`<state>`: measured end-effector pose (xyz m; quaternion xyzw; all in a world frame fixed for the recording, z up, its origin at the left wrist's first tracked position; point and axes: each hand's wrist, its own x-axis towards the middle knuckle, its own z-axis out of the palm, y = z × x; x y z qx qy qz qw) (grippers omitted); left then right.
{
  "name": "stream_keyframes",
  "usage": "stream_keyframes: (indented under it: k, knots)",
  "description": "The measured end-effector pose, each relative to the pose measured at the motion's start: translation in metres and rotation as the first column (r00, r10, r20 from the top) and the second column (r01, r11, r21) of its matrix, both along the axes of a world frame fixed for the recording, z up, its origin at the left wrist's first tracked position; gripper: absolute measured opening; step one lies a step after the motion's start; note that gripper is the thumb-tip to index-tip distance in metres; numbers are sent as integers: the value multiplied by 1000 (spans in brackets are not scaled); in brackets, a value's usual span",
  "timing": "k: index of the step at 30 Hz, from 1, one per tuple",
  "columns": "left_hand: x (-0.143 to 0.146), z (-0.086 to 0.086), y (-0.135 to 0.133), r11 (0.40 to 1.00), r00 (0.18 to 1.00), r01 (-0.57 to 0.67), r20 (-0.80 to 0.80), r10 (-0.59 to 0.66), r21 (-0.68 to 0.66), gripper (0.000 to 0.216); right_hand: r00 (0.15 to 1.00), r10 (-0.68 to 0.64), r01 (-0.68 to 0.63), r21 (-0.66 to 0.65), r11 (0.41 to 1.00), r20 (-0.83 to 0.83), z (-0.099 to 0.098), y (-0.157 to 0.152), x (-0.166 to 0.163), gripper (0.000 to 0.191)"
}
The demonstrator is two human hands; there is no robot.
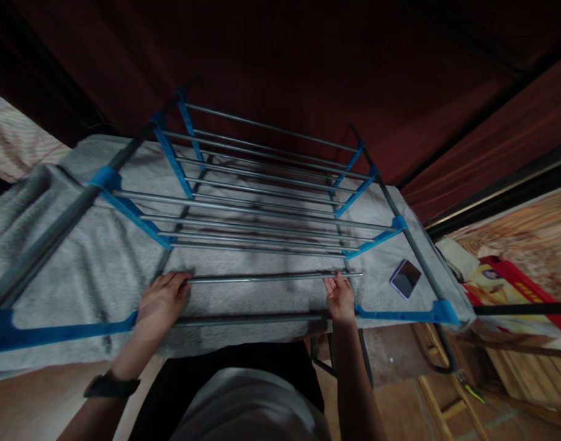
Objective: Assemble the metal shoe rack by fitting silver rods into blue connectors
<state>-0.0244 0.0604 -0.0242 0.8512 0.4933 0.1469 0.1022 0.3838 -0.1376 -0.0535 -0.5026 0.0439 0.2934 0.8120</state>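
Note:
A metal rack point(266, 202) with blue plastic brackets and several grey rods lies on a grey towel point(101, 257). My left hand point(161, 300) grips the left end of a loose metal rod point(271, 278), fingers curled on it. My right hand point(340, 298) holds the same rod near its right end with pinched fingers. The rod lies level just above the towel, in front of the rack's nearest filled tier. A black watch point(110, 386) is on my left wrist.
A phone point(405, 277) lies on the towel at the right, inside the rack's frame. A blue bracket point(406, 315) runs along the near edge. Wooden furniture and a red printed package point(514, 288) stand to the right. Dark red curtain behind.

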Motion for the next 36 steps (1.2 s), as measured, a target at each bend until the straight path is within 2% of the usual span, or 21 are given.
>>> stream_keyframes:
  k: [20, 27, 36]
  knots:
    - [-2, -6, 0, 998, 998, -56, 17, 56, -2, 36, 999, 38, -38, -74, 997, -11, -14, 1, 8, 17]
    - [-5, -14, 1, 999, 994, -38, 99, 39, -9, 31, 998, 57, -57, -62, 996, -3, -7, -2, 5, 20]
    - [0, -2, -7, 1000, 998, 0, -65, 1, 5, 34, 991, 111, -107, -56, 993, 75, 13, -7, -4, 21]
